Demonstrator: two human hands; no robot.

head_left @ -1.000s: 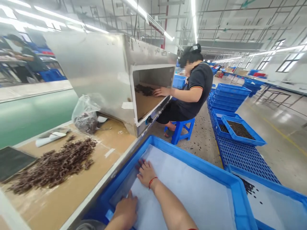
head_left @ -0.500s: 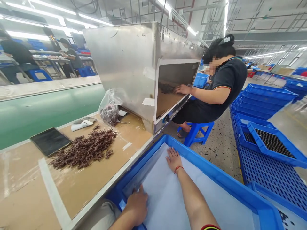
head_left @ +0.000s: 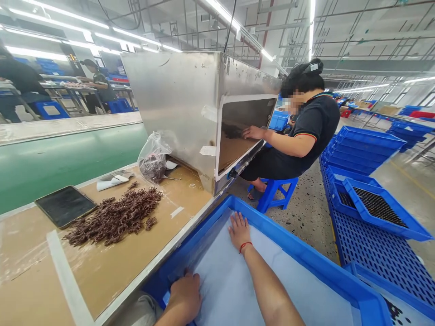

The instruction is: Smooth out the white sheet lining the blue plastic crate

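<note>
A white sheet (head_left: pixel 272 276) lines the bottom of a large blue tray (head_left: pixel 307 251), which stands beside the table. My right hand (head_left: pixel 239 232), a red cord bracelet at its wrist, lies flat on the sheet near the tray's far corner, fingers spread. Close to the tray's left side, my left hand (head_left: pixel 185 294) touches the left part of the sheet. Its fingers point downward, slightly bent, with their tips partly hidden; nothing shows in its grasp. On the table, to the left, is a heap of small dark brown, twisted pieces (head_left: pixel 117 216).
Behind the heap are a black tablet (head_left: pixel 65 206) and a clear plastic bag (head_left: pixel 153 158) of brown pieces. A metal hood (head_left: pixel 173 108) stands on the table. A co-worker (head_left: pixel 306 131) sits at its opening, one hand inside. Blue trays (head_left: pixel 367 147) are stacked at right.
The view has tilted slightly, so the scene sits lower and further left. My right hand stays flat on the sheet; the left hand's fingers look a little more bent.
</note>
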